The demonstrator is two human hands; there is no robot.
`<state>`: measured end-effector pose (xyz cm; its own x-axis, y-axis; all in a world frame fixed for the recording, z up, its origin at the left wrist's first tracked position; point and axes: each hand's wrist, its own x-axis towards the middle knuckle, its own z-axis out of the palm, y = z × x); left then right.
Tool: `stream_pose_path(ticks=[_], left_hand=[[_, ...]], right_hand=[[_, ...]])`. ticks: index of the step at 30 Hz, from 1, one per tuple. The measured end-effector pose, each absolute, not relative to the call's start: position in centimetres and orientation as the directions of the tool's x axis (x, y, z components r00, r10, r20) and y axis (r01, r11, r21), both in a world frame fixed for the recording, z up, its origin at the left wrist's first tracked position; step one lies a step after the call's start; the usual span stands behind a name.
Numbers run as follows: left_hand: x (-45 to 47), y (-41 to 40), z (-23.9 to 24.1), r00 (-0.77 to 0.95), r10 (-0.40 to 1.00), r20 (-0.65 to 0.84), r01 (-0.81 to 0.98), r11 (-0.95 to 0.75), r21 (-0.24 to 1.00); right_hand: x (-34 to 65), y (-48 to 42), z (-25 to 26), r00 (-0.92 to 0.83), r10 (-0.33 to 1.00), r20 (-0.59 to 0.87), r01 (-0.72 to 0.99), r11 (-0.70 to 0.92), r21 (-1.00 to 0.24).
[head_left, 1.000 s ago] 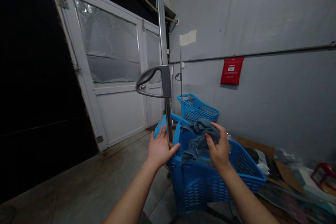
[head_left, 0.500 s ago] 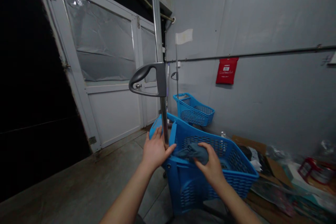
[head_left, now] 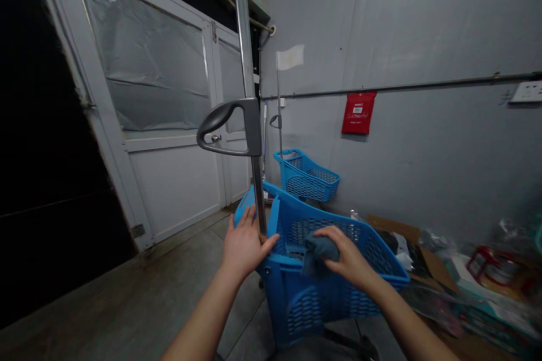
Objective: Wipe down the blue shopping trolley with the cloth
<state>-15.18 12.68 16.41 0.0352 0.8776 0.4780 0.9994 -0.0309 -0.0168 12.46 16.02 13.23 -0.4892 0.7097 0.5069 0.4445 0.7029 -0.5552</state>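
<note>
In front of me stands a blue plastic shopping cart with a metal pole and a grey loop handle partway up. My left hand lies on the cart's rear edge beside the foot of the pole, fingers spread and thumb apart. A dark blue-grey cloth is bunched in my right hand, which is closed around it. The cloth hangs over the cart's near side rim, its lower end against the outer wall. Part of the basket's inside is hidden by the hand and cloth.
Another blue cart with a white flag stands by the grey wall. On the left is a white double door. Cardboard, plastic bags and a red-framed item clutter the floor at right. A red pouch hangs on the wall.
My right hand has shifted the cloth from inside the basket onto the near rim, where it now drapes outward. My left hand stays on the cart; the view has turned slightly right.
</note>
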Motion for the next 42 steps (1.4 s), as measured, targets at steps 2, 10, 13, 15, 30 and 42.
stream_pose_path(ticks=[2, 10, 13, 15, 30, 42], left_hand=[[-15.2, 12.7, 16.4, 0.036, 0.878, 0.477, 0.999, -0.031, -0.019], [-15.0, 13.0, 16.5, 0.040, 0.868, 0.494, 0.999, -0.027, -0.033], [-15.0, 13.0, 16.5, 0.048, 0.875, 0.481, 0.998, -0.024, -0.056], [-15.1, 13.0, 16.6, 0.053, 0.877, 0.478, 0.997, -0.019, -0.075], [-14.0, 14.1, 16.7, 0.069, 0.857, 0.511, 0.993, -0.011, -0.115], [-14.0, 14.7, 16.0, 0.091, 0.849, 0.520, 0.990, -0.019, -0.142]], right_hand=[[12.9, 15.8, 10.3, -0.538, 0.708, 0.457, 0.477, 0.703, -0.528], [8.5, 14.8, 8.4, -0.380, 0.734, 0.563, 0.523, 0.672, -0.524], [5.0, 14.6, 9.2, -0.349, 0.688, 0.637, 0.526, 0.706, -0.474], [4.1, 14.5, 9.5, -0.382, 0.673, 0.633, 0.508, 0.726, -0.465], [22.9, 19.1, 3.3, -0.241, 0.751, 0.615, 0.744, 0.549, -0.380], [1.9, 15.7, 9.8, -0.274, 0.641, 0.717, 0.518, 0.727, -0.452]])
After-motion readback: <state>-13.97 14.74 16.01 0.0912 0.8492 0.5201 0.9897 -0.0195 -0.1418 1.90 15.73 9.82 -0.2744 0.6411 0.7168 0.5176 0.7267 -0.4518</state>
